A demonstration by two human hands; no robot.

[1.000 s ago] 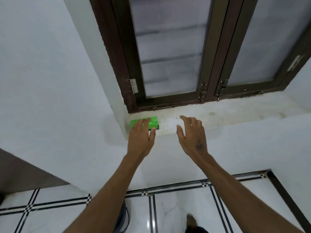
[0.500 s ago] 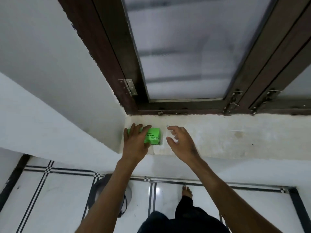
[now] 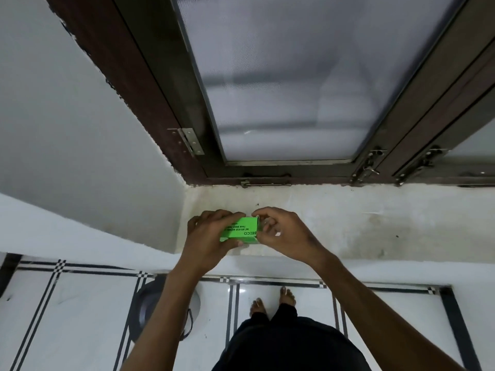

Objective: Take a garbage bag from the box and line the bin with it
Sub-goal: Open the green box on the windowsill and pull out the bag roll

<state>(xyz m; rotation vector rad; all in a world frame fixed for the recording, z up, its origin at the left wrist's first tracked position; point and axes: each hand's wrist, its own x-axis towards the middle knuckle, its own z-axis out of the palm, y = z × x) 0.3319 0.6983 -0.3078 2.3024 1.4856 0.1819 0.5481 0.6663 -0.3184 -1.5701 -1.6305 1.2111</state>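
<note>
The person is standing at the window sill (image 3: 334,223), holding a small green box (image 3: 239,232) just over its left end. The left hand (image 3: 207,242) is gripping the box's left half, fingers curled round it. At three o'clock of the box, the right hand (image 3: 284,234) is pinching its open end flap. The bin (image 3: 150,309) is sitting on the floor at seven o'clock, partly hidden by the left forearm.
</note>
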